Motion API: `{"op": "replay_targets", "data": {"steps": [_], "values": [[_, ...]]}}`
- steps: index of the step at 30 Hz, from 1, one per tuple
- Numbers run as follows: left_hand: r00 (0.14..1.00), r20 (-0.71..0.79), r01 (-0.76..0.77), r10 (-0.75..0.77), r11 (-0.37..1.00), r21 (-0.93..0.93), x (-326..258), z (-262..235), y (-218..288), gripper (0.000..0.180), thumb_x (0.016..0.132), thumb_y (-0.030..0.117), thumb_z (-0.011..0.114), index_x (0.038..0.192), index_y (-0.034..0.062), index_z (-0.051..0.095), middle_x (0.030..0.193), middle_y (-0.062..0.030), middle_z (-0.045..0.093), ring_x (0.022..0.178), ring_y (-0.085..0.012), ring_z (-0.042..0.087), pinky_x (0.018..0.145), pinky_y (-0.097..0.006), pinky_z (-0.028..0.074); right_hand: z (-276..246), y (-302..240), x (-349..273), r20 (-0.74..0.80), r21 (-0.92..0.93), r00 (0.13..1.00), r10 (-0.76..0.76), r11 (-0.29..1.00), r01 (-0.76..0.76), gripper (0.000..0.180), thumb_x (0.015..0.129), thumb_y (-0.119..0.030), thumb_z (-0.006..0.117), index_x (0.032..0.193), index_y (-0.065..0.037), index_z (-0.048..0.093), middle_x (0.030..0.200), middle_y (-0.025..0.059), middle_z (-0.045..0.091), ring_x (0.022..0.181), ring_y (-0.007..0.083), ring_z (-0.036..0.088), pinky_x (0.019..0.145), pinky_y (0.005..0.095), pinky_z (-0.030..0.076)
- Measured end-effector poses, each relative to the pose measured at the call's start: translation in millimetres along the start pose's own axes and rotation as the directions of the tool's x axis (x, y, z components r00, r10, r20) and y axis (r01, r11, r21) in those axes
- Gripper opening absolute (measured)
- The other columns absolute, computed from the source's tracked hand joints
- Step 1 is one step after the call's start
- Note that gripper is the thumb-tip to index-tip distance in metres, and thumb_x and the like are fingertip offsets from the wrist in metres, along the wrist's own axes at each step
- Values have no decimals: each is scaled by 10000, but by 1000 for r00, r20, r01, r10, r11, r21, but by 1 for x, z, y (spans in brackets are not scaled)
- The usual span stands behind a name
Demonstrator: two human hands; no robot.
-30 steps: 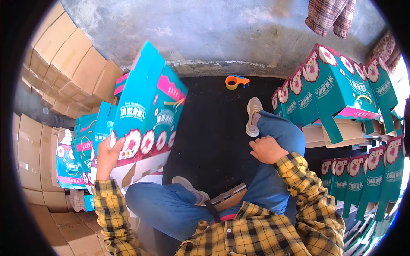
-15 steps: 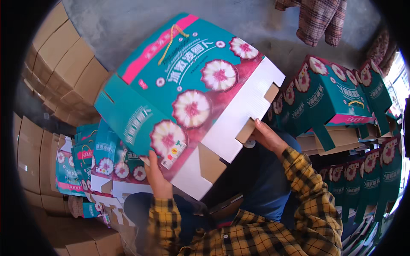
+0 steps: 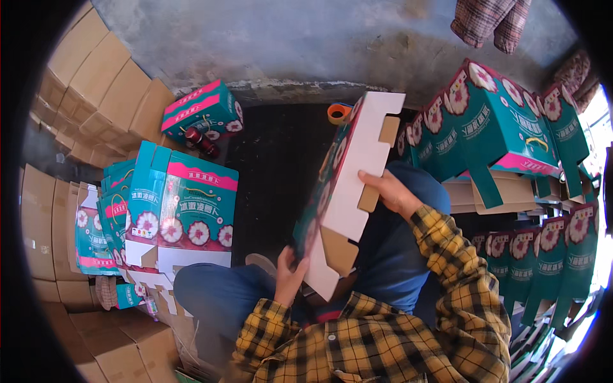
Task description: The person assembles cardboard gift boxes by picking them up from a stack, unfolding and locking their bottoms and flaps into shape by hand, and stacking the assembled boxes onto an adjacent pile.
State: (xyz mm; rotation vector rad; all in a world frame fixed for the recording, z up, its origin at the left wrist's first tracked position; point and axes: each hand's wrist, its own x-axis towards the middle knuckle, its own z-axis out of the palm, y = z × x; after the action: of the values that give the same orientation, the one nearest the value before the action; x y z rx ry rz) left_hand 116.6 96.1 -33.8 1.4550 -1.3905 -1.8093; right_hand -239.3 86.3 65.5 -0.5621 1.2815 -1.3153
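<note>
Between both hands, teal flat carton (image 3: pixel 348 191), white underside

Teal-pink flat carton (image 3: pixel 348 191) held centre.

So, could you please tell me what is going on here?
A person in a yellow plaid shirt sits on the floor holding a flat teal carton on edge over their lap. The left hand grips its lower end, and the right hand holds a flap on the white inner side. A stack of flat cartons lies to the left, and folded boxes stand on the right.
</note>
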Motion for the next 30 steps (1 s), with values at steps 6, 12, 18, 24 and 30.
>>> {"op": "replay_targets", "data": {"steps": [6,12,18,24,30], "values": [[880,427,-463,205,567,681,10,20,115,968,776,413,837,1511,-17,377,1492,-284,449,1378,-388,470,1167,-432,332,-7,-11,-8,-26,67,999,-20,998,22,531,985,-301,683,1376,28,536,1311,130,635,1193,234,626,1021,395,503],[714,481,-698,508,573,431,31,75,141,1003,800,416,813,1523,-56,302,1499,-301,415,1396,-430,425,1167,-458,342,-3,-22,-11,92,71,995,23,997,-30,493,996,-287,664,1366,19,550,1271,102,656,1157,206,642,994,373,515],[607,379,-744,698,332,580,52,106,139,767,890,218,678,1497,-81,319,1449,-332,445,1306,-475,484,1069,-485,445,2,-7,-1,116,-28,991,-65,997,69,385,1001,-255,655,1312,-36,592,1205,66,681,1081,173,664,905,364,560],[672,244,-643,700,386,662,76,111,150,646,892,96,584,1489,-32,375,1204,-255,565,1042,-439,613,858,-478,546,10,-1,6,29,-461,970,-243,857,229,294,1013,-215,600,1196,14,620,968,85,705,775,144,674,632,302,581],[672,228,-624,704,373,686,71,62,163,727,855,59,566,1550,57,351,1044,-209,564,885,-419,629,736,-479,556,-7,9,29,-140,-536,941,-307,823,189,282,954,-193,612,1151,4,657,836,118,716,736,177,697,628,345,554]]}}
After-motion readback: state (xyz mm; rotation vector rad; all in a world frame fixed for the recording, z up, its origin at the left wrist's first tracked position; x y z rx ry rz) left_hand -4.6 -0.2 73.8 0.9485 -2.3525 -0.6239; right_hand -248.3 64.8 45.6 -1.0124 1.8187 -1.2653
